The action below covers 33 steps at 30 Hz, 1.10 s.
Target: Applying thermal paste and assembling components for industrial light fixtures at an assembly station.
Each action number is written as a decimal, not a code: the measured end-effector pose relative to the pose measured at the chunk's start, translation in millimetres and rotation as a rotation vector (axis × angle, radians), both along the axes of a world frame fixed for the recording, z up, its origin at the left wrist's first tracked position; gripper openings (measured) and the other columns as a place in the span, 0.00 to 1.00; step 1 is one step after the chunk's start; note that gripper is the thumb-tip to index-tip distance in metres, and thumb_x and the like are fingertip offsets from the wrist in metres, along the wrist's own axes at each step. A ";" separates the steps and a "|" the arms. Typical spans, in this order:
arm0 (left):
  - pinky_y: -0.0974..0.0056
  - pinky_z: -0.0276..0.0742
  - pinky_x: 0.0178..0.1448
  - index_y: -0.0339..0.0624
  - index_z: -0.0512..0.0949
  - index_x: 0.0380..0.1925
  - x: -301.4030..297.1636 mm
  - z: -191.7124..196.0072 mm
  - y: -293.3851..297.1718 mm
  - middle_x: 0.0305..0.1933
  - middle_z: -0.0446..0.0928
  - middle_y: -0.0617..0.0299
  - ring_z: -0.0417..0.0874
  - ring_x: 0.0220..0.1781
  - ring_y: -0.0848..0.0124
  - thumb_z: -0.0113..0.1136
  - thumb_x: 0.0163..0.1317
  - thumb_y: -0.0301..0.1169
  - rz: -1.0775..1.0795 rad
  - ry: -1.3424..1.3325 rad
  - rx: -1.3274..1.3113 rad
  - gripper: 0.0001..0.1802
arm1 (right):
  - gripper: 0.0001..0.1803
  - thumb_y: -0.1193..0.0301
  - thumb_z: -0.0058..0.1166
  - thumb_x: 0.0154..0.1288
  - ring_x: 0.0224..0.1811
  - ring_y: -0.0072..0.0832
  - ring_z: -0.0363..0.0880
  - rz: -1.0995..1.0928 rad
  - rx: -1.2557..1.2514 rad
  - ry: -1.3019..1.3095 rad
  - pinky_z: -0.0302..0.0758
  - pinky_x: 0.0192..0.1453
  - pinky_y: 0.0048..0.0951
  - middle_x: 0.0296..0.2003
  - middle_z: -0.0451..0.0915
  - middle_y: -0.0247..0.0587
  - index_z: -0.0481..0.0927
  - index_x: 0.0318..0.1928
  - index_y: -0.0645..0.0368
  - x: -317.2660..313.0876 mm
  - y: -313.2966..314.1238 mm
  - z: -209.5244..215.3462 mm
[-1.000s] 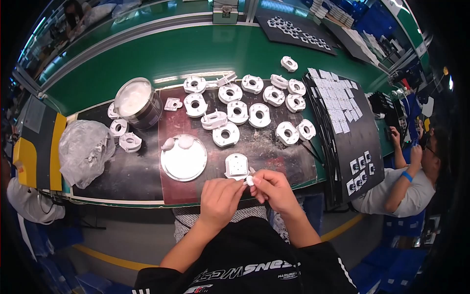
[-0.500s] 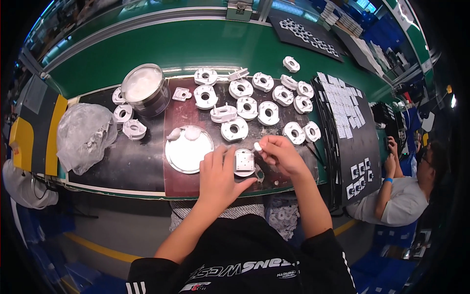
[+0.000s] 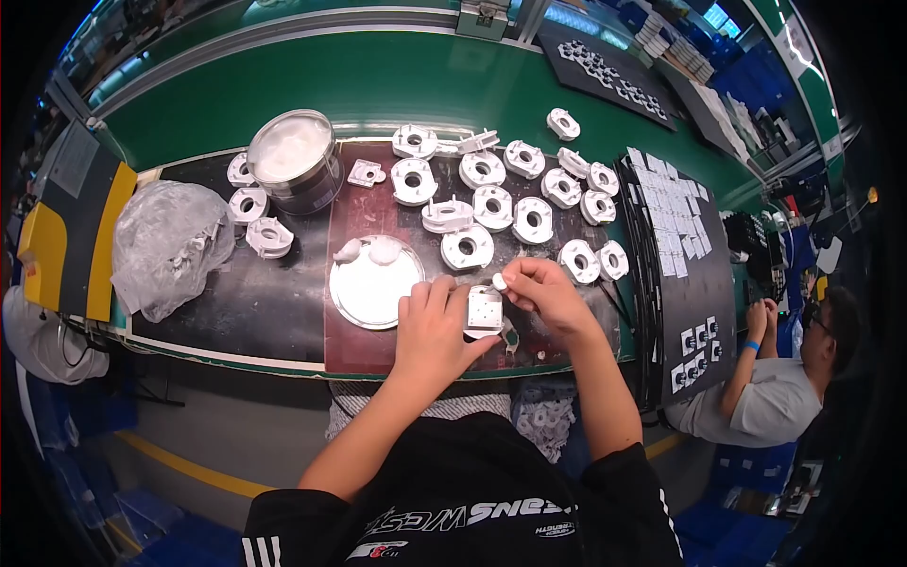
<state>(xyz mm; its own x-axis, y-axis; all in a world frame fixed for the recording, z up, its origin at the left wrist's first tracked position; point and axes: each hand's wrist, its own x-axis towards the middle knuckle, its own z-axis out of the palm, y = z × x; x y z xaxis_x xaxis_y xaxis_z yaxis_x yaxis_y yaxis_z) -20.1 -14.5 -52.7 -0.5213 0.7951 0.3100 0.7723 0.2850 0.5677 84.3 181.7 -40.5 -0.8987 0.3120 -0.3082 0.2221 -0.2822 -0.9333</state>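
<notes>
My left hand (image 3: 430,326) grips a white plastic part (image 3: 486,310) with a square, dotted face, fingers along its left side and thumb at its near edge. Between the thumb and fingertips of my right hand (image 3: 548,295) is a small white wad (image 3: 500,282), held at the part's upper right edge. A round white lid (image 3: 376,298) lies to the left of my left hand, with soft white lumps (image 3: 384,249) on its far rim. Just beyond my hands stands a white ring-shaped housing (image 3: 467,247), one of several spread over the bench.
A clear tub of white paste (image 3: 295,156) stands at the far left, beside a crumpled plastic bag (image 3: 172,248). Stacked black trays (image 3: 682,283) with white pieces rise at the right. A co-worker (image 3: 756,383) sits beyond them. A small white plate (image 3: 366,174) lies near the tub.
The bench scene has shifted slightly rightward in the view. Both my hands keep their hold, with the wad still at the part's edge. The co-worker's hands have come lower and closer together.
</notes>
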 end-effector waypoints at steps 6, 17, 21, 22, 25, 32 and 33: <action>0.53 0.68 0.56 0.40 0.83 0.54 0.0 -2.9 0.6 0.56 0.75 0.60 0.73 0.55 0.57 0.85 0.39 0.46 0.008 0.000 0.016 0.40 | 0.11 0.66 0.58 0.79 0.26 0.10 0.65 -0.006 0.033 -0.010 0.61 0.30 0.16 0.29 0.77 0.25 0.82 0.38 0.59 -2.3 1.0 -2.0; 0.53 0.69 0.57 0.41 0.84 0.53 -2.1 -0.6 3.1 0.55 0.77 0.61 0.74 0.55 0.57 0.86 0.37 0.45 0.015 0.016 0.032 0.40 | 0.14 0.65 0.58 0.79 0.36 0.13 0.71 0.259 0.412 0.000 0.71 0.42 0.22 0.31 0.78 0.25 0.82 0.39 0.63 -12.5 15.8 22.2; 0.54 0.70 0.57 0.40 0.85 0.51 -3.4 1.4 3.1 0.55 0.78 0.62 0.74 0.54 0.57 0.86 0.37 0.45 -0.005 -0.028 0.026 0.39 | 0.12 0.65 0.58 0.79 0.34 0.12 0.71 0.319 0.379 0.006 0.68 0.39 0.19 0.30 0.77 0.24 0.81 0.39 0.61 -13.9 24.8 19.7; 0.54 0.70 0.57 0.40 0.85 0.50 -3.3 1.7 2.6 0.54 0.78 0.62 0.74 0.54 0.57 0.86 0.36 0.46 -0.009 -0.037 0.018 0.39 | 0.12 0.65 0.58 0.79 0.32 0.12 0.70 0.314 0.302 -0.054 0.68 0.37 0.18 0.30 0.77 0.25 0.81 0.38 0.60 -13.5 27.6 19.4; 0.53 0.69 0.56 0.39 0.85 0.49 -1.2 1.8 -2.1 0.54 0.78 0.62 0.74 0.53 0.57 0.85 0.36 0.47 -0.020 -0.024 0.008 0.39 | 0.12 0.64 0.58 0.79 0.29 0.13 0.71 0.280 0.144 -0.114 0.67 0.31 0.17 0.30 0.77 0.26 0.81 0.39 0.59 -9.0 23.6 13.7; 0.53 0.69 0.57 0.39 0.83 0.51 11.5 2.4 -17.9 0.54 0.77 0.60 0.74 0.54 0.57 0.84 0.40 0.47 -0.059 -0.036 0.003 0.38 | 0.12 0.65 0.58 0.79 0.27 0.13 0.71 0.254 0.070 -0.135 0.67 0.31 0.18 0.30 0.77 0.27 0.81 0.39 0.61 12.3 3.4 13.1; 0.53 0.69 0.58 0.40 0.83 0.51 14.1 1.5 -19.8 0.53 0.77 0.61 0.74 0.54 0.57 0.85 0.39 0.46 -0.051 -0.030 0.029 0.39 | 0.13 0.64 0.58 0.79 0.27 0.13 0.70 0.254 0.076 -0.120 0.67 0.32 0.18 0.30 0.77 0.27 0.81 0.39 0.60 15.2 1.7 12.0</action>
